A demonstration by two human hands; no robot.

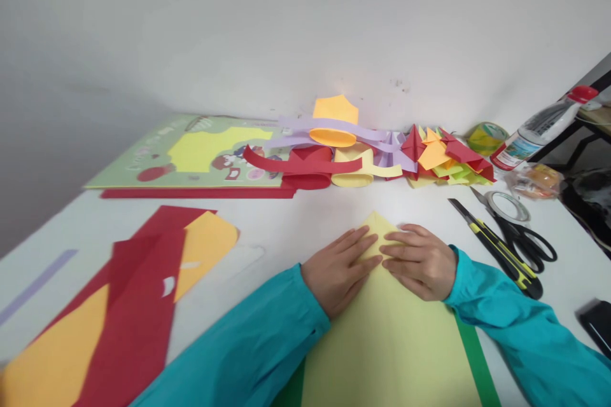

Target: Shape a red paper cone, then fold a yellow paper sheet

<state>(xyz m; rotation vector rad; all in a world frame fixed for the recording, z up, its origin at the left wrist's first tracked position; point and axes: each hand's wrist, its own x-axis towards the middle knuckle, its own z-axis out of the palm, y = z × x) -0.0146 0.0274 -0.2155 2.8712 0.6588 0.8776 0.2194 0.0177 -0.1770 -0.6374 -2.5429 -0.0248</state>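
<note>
A large pale yellow sheet of paper (389, 343) lies in front of me, its far end folded to a point. My left hand (341, 267) rests flat on the left side of that point, fingers stretched out and pressing the paper. From the other side, my right hand (420, 261) has its fingers bent over the folded edge, gripping the paper near the centre line. The fingertips of both hands nearly meet. Under the sheet, a green piece (477, 356) shows along both sides.
Red paper (143, 286) and orange pieces (207, 248) lie left. Rolled paper shapes (308, 165), folded coloured paper (443, 156) and a green printed board (143, 152) line the wall. A utility knife (496, 245), scissors (520, 238), tape roll (508, 205) and bottle (529, 133) are right.
</note>
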